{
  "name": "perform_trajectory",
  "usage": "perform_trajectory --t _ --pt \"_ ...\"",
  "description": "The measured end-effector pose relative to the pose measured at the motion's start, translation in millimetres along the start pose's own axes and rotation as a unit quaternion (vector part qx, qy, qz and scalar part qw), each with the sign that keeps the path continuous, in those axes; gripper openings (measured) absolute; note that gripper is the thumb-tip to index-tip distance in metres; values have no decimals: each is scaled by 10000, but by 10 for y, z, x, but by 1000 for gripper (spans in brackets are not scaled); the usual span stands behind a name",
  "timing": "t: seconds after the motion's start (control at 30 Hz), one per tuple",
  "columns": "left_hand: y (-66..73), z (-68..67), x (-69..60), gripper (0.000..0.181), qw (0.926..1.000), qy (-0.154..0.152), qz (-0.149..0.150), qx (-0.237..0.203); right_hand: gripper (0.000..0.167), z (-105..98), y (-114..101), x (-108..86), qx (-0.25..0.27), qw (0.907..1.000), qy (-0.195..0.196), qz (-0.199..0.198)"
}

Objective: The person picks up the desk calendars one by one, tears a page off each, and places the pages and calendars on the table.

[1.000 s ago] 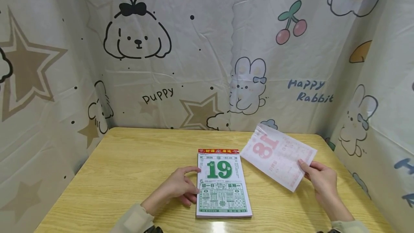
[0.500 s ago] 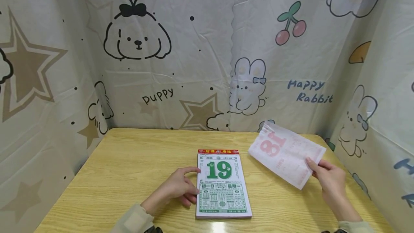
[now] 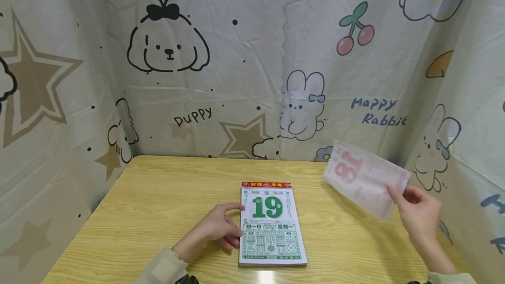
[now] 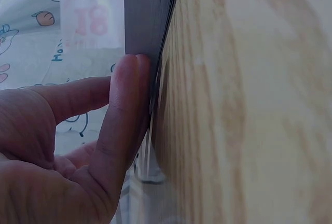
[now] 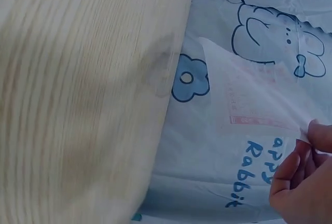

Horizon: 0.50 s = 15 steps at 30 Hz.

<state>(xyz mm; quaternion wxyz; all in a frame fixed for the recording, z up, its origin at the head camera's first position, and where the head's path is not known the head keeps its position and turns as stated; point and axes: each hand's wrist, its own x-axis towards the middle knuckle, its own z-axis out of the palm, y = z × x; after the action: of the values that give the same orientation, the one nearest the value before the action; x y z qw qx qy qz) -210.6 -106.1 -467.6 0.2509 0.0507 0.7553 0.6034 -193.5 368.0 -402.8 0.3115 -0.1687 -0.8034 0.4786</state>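
A thick tear-off calendar (image 3: 272,240) lies on the table, its top page showing a green 19 under a red header strip. My left hand (image 3: 218,226) rests at its left side with fingers extended. In the left wrist view those fingertips (image 4: 126,71) touch the side of the page block (image 4: 148,16). My right hand (image 3: 420,214) pinches a loose calendar page (image 3: 367,179) by one corner, thumb against fingers. That thin sheet hangs above the table's right part, a faint pink 18 showing reversed through it. In the right wrist view the page (image 5: 259,94) droops from the fingertips.
The wooden table (image 3: 158,187) has a back edge along a patterned curtain (image 3: 244,47), which also hangs at both sides. Wood surface stretches left of the calendar and between it and my right hand.
My right hand has moved to the right and slightly up, carrying the loose page away from the calendar. The left hand and the calendar have stayed put.
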Motion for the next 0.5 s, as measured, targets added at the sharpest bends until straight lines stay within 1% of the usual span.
perform_trajectory --t 0.03,0.1,0.17,0.2,0.23,0.27,0.33,0.37,0.4,0.43,0.5 --pt "1 1 -2 75 10000 -7 -3 -13 16 5 -12 -13 -105 9993 23 -370" --pt "4 3 -7 75 10000 -13 -8 -13 16 23 -28 -41 -236 9939 5 -1078" --pt "7 7 -12 75 10000 -2 -23 6 12 50 -15 -71 -335 9824 -96 -1836" --pt "9 9 -14 75 10000 4 -40 14 12 67 -4 -84 -380 9731 -173 -2264" --pt "12 11 -16 75 10000 12 -49 31 15 87 11 -97 -471 9613 -264 -2702" --pt "15 14 -18 74 10000 20 -62 45 19 108 32 -108 -568 9483 -371 -3101" --pt "19 16 -21 74 9999 32 -72 63 26 149 78 -131 -777 9205 -631 -3777" --pt "21 15 -22 74 9999 35 -70 73 28 168 96 -141 -882 9083 -786 -4014" --pt "23 14 -22 74 9999 38 -63 84 30 183 112 -152 -983 8983 -936 -4179" --pt "25 12 -22 75 9999 42 -56 96 31 200 129 -163 -1088 8928 -1094 -4232" --pt "29 9 -23 74 9999 51 -51 111 35 225 164 -187 -1191 8897 -1423 -4172"
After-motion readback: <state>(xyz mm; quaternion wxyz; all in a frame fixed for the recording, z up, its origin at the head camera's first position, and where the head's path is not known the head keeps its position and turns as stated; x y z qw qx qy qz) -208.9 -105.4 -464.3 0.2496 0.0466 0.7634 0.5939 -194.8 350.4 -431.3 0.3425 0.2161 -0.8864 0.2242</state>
